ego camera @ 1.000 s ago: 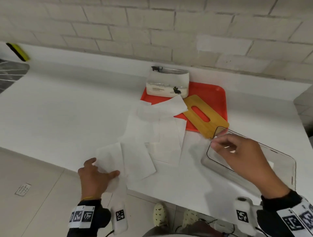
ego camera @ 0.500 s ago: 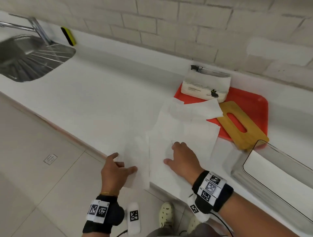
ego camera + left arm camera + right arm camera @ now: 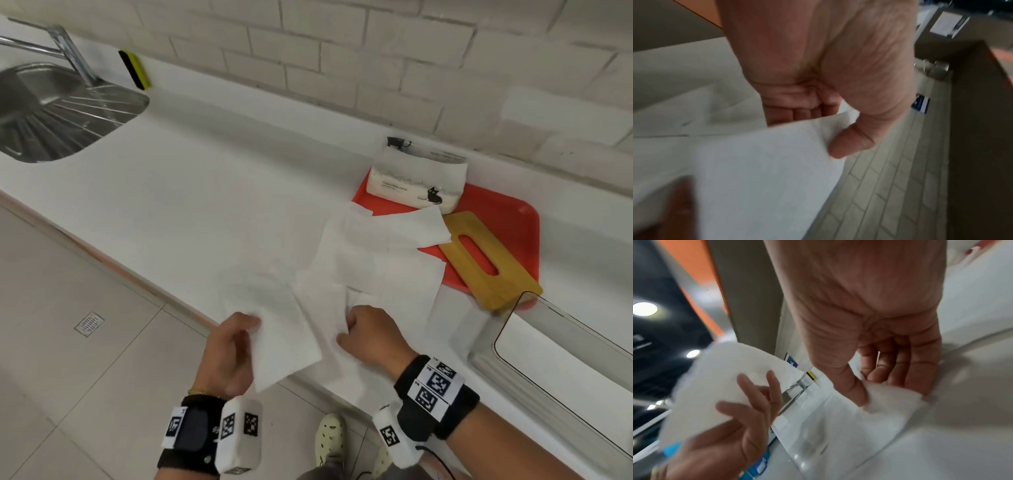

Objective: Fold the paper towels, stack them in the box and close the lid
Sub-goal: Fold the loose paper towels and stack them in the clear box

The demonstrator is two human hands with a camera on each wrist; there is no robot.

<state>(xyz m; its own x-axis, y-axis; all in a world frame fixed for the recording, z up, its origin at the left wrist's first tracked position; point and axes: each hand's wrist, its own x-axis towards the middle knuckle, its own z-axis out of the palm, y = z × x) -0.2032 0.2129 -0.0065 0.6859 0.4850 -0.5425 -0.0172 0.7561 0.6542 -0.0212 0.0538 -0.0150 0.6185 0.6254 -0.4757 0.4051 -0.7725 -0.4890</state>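
White counter (image 3: 191, 192) bears towels (image 3: 383, 270), tray (image 3: 507, 219), box (image 3: 561, 370).

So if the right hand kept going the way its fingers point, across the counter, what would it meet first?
The right hand points up and left over the loose paper towels, so more towel comes first, then probably bare counter. The red tray lies off to the right of that line; depth is uncertain.

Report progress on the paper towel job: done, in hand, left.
Done: nothing stacked that I can see; the clear box looks empty and the wooden lid lies off it on the red tray.
In hand: the left hand holds one paper towel lifted at the counter edge; the right hand pinches another sheet on the counter.
Left: fold the loose sheets, stack them, close the lid.
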